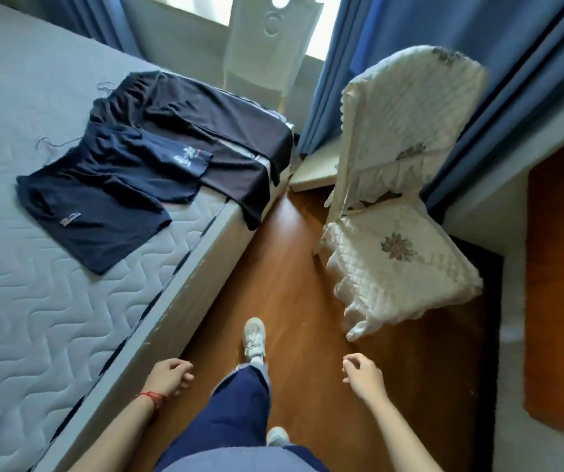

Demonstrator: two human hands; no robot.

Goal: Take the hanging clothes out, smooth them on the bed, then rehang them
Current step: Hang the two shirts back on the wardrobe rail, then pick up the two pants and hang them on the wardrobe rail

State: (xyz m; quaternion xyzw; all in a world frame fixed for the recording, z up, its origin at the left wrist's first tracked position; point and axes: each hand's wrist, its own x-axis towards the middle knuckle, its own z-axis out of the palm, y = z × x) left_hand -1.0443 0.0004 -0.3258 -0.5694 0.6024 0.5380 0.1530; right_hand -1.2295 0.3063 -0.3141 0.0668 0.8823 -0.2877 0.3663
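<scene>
Two dark garments lie spread on the grey quilted bed (35, 284). Nearer me is a navy T-shirt (103, 195) with a small white print, a wire hanger hook showing at its collar. Beyond it, black trousers (212, 137) on a hanger drape over the bed's corner toward the floor. My left hand (170, 374) hangs low beside the bed frame, fingers loosely curled, holding nothing. Over the wooden floor my right hand (362, 371) is likewise loosely curled and holds nothing. Both hands are well short of the clothes.
A chair with a cream quilted cover (400, 240) stands to the right of the walkway. Blue curtains (444, 46) hang behind it by the window. A brown wooden cabinet (560, 267) is at the far right. My feet stand on the wooden floor (280, 267).
</scene>
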